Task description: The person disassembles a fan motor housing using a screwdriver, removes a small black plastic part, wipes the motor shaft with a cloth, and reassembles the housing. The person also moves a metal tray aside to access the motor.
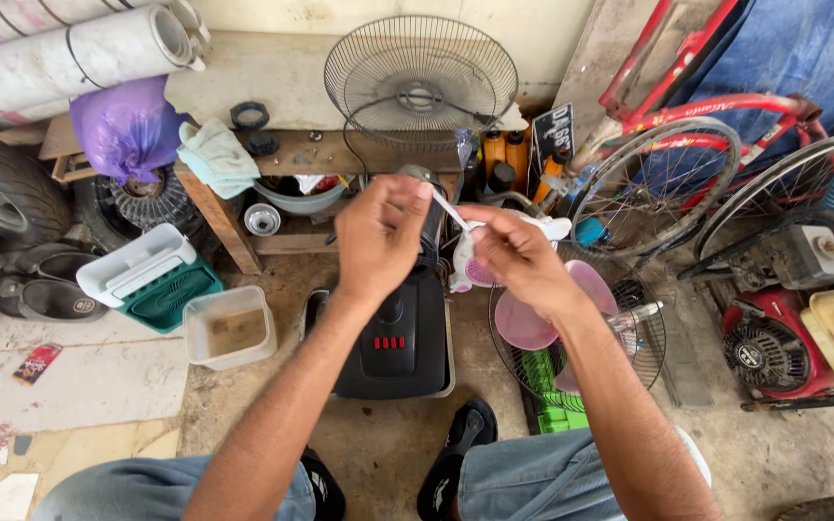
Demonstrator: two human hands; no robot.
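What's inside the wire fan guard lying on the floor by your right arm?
Inside the wire guard lie pink fan blades and, lower down, a green plastic piece. The right forearm covers the middle, so the hub is hidden.

The left hand [378, 236] and right hand [514, 256] cover most of the thin white strip [453, 210] they pinch, so its ends cannot be seen. The black fan base [400, 342] is partly behind the left arm. At the right edge, the red engine [774, 347] is cut off. The tire [2, 193] at the left edge is cut off too.
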